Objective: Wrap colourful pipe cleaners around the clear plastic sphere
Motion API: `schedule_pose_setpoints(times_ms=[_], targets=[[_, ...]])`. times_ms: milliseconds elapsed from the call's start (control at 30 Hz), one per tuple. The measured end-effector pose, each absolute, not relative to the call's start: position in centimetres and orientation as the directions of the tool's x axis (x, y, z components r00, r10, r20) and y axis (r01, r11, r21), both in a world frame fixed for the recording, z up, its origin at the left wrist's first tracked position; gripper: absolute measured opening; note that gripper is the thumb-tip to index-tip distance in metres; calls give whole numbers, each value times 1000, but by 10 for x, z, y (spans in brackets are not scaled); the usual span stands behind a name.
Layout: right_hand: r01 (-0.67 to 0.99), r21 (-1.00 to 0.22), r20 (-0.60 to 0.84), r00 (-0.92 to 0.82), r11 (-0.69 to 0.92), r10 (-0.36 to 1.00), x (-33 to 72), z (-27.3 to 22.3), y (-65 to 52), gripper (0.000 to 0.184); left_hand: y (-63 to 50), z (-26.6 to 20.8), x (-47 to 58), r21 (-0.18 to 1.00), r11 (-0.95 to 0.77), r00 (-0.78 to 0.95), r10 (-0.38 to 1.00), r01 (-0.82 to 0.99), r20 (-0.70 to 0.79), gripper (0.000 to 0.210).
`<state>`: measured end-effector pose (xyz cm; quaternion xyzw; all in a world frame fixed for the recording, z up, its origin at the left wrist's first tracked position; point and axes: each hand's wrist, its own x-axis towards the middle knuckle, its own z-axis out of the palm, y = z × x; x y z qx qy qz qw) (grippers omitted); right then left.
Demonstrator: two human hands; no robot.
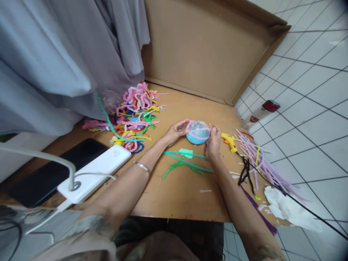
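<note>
The wrapped ball [198,132] is held between both hands, its translucent top bare, blue coils circling its lower part and a lilac strip crossing its front. Its left side is gripped by the curved fingers of the left hand [177,132]; its right edge is pinched by the right hand [213,140]. Teal stems [176,158] and a green branched stem [176,165] are laid on the near side of the hands. Just right of the right hand, a yellow glue gun [231,143] is seen, with lilac stems [262,165] farther right. Beyond the left hand, mixed stems [138,99] are heaped; beyond both hands, a cardboard panel [212,47] is stood.
</note>
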<state>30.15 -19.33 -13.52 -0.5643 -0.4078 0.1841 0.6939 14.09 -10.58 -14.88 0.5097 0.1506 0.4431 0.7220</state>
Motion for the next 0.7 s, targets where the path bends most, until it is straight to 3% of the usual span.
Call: schedule_pose_setpoints(times_ms=[200,500,700], targets=[[182,-944,327,617,275,716,295,-137,-194,48,-101,-151,139,849,175,561,812,-498,162,77],[439,-870,453,529,226,717,287,-123,-207,32,-97,-152,130,831,264,597,796,-490,99,67],[584,-787,526,465,201,712,279,-118,-216,33,-103,-144,126,842,250,632,763,-479,132,63]])
